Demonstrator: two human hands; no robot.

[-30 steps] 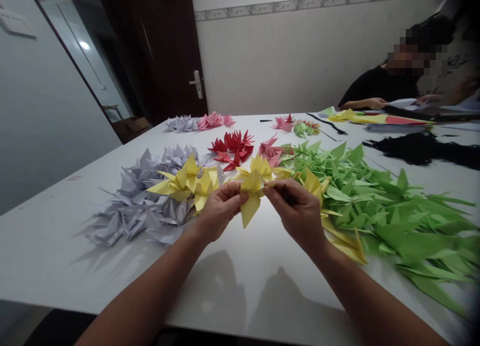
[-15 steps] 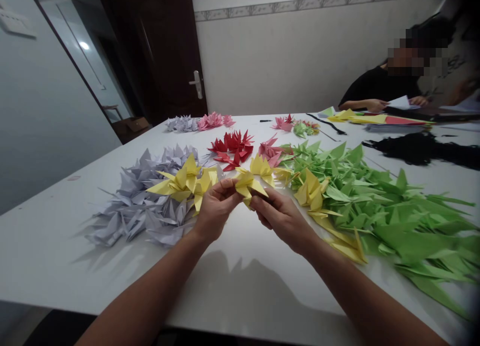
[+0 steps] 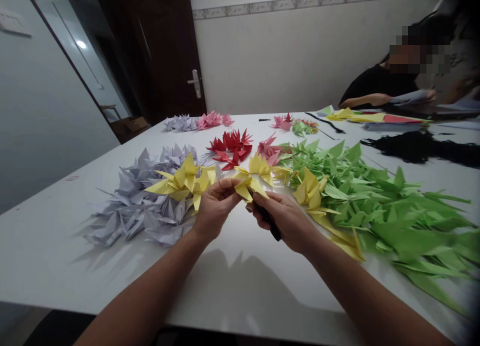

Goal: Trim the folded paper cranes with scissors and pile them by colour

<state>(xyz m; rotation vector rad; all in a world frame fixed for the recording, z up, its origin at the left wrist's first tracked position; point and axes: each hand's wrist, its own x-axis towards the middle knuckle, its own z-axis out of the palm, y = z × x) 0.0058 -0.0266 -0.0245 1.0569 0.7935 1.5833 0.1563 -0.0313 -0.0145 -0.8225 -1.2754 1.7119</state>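
Between the thumb and fingers of my left hand (image 3: 215, 208) is a yellow folded-paper flower (image 3: 243, 191) with pointed petals. My right hand (image 3: 288, 217) is closed around a slim black tool (image 3: 270, 221), whose narrow tip touches the flower's petals; most of its grip lies under my fingers. Both hands are close together above the white table. Just behind them stands another yellow paper flower (image 3: 258, 167). More yellow flowers (image 3: 187, 176) rest by my left hand, and a further yellow flower (image 3: 310, 190) lies beyond my right.
A heap of pale lilac paper flowers (image 3: 138, 206) spreads on the left of the table (image 3: 232, 286). Green folded pieces (image 3: 375, 206) cover the right. Red flowers (image 3: 230, 148) and pink ones (image 3: 268, 150) sit farther back. Across the table, a person (image 3: 369, 86) handles paper near black tassels (image 3: 416, 146).
The black tool in my right hand has swung into clear view, its tip now at the yellow flower. My left hand keeps its hold. The person opposite has shifted their paper.
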